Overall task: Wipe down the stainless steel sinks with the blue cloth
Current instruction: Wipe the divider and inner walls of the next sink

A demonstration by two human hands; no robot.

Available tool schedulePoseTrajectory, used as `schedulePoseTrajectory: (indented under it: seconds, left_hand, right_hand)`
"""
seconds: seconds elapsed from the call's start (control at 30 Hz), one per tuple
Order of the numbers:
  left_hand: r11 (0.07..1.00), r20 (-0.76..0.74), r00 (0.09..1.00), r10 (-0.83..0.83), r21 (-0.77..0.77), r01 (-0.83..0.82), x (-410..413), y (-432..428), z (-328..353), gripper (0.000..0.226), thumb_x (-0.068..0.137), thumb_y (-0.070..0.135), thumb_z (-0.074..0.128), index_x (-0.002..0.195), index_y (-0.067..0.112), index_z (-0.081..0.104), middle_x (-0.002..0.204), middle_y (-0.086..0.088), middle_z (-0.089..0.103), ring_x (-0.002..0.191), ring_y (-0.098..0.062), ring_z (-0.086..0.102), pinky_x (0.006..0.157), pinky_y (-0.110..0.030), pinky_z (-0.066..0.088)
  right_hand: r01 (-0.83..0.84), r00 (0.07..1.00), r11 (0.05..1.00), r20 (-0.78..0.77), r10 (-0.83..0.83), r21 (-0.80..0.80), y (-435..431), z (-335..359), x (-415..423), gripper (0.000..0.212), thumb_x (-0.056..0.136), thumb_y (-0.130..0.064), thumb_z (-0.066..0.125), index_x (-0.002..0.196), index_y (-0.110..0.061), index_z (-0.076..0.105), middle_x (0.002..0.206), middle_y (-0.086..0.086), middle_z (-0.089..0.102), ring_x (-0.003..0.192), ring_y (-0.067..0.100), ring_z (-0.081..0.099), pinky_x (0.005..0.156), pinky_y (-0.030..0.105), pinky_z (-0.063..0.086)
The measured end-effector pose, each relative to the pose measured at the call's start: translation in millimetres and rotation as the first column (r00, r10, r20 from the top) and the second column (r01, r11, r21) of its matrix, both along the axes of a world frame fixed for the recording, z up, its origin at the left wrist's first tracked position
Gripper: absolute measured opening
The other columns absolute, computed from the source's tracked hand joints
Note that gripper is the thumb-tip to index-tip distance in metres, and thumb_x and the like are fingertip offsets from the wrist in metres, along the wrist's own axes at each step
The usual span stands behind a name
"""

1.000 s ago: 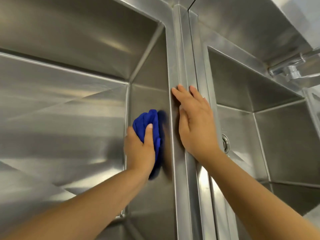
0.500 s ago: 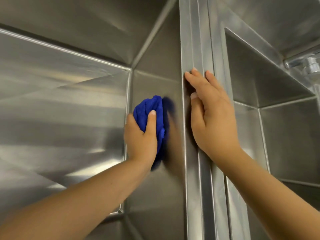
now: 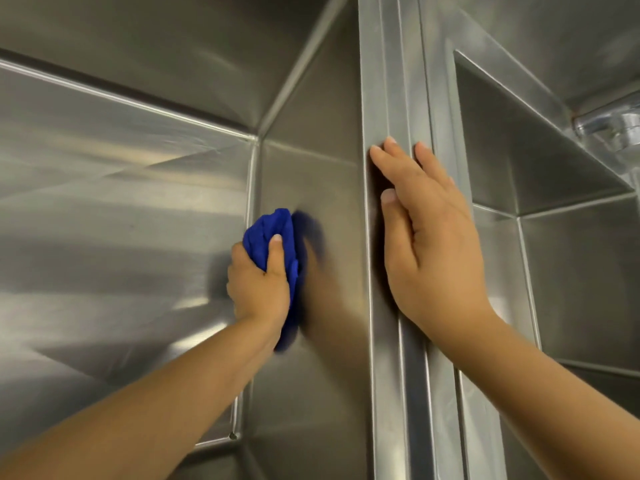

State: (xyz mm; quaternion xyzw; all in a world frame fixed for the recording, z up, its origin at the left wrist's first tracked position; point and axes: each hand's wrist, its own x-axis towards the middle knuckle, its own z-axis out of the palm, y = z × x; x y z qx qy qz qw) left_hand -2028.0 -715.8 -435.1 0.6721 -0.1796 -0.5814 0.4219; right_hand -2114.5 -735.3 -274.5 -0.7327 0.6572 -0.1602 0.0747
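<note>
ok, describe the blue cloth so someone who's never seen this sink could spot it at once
Find the steel divider running between the two sink basins. On the wall of the left basin just beside it, a bunched blue cloth is pressed against the metal in the grip of the left hand. It is the only coloured, soft thing among bare grey steel.

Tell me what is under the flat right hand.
The right hand lies flat on the ridged stainless steel divider that separates the basins. The metal beneath its palm is covered and cannot be seen.
</note>
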Motion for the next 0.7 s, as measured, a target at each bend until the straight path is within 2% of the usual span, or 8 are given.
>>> schedulePoseTrajectory:
  seconds: [0.13,0.2,0.33,0.6,0.7]
  left_hand:
    - [0.996,-0.034,0.998,-0.056,-0.069,0.054,2.8,15.6,15.6,0.016,0.088,0.058,0.052,0.091,0.044,0.044,0.107,0.007,0.06,0.101,-0.017,0.059,0.093,-0.042,0.049]
    - [0.995,-0.037,0.998,-0.048,-0.091,0.044,2.6,14.9,14.8,0.009,0.092,0.048,0.053,0.09,0.044,0.045,0.102,0.011,0.06,0.098,-0.013,0.059,0.092,-0.039,0.049]
    - [0.992,0.002,1.0,-0.023,-0.122,0.023,0.4,7.9,-1.6,0.009,0.094,0.044,0.053,0.091,0.045,0.045,0.101,0.012,0.06,0.099,-0.013,0.059,0.094,-0.037,0.048]
    - [0.995,0.021,0.999,-0.043,-0.086,0.045,1.3,3.0,-25.0,0.023,0.079,0.064,0.047,0.091,0.045,0.045,0.106,0.004,0.062,0.101,-0.018,0.06,0.095,-0.044,0.048]
    - [0.997,0.041,0.999,-0.032,-0.067,0.035,0.3,2.7,-35.3,0.027,0.083,0.061,0.048,0.098,0.039,0.045,0.106,0.001,0.062,0.101,-0.021,0.06,0.094,-0.045,0.048]
  right_hand:
    - [-0.009,1.0,1.0,0.0,0.009,-0.023,0.1,0.1,0.3,0.042,0.097,-0.012,0.039,0.137,-0.018,0.051,0.144,0.0,0.049,0.142,0.023,0.029,0.112,0.055,0.029]
    - [-0.008,1.0,1.0,0.002,0.008,-0.029,1.0,-0.7,-0.7,0.042,0.097,-0.013,0.039,0.137,-0.019,0.051,0.143,-0.001,0.049,0.142,0.021,0.029,0.112,0.055,0.029]
    - [-0.019,1.0,1.0,0.006,0.019,-0.014,0.5,-1.1,-3.5,0.042,0.097,-0.011,0.041,0.137,-0.019,0.051,0.144,-0.002,0.048,0.143,0.019,0.029,0.114,0.051,0.029]
    - [-0.024,1.0,0.999,-0.003,0.024,-0.023,0.6,-0.2,-3.8,0.042,0.097,-0.011,0.041,0.137,-0.019,0.05,0.144,-0.001,0.048,0.142,0.02,0.029,0.113,0.052,0.029]
    - [-0.024,1.0,1.0,0.003,0.024,-0.016,1.0,0.1,-4.1,0.043,0.096,-0.011,0.041,0.137,-0.019,0.05,0.144,-0.002,0.048,0.143,0.019,0.029,0.113,0.052,0.029]
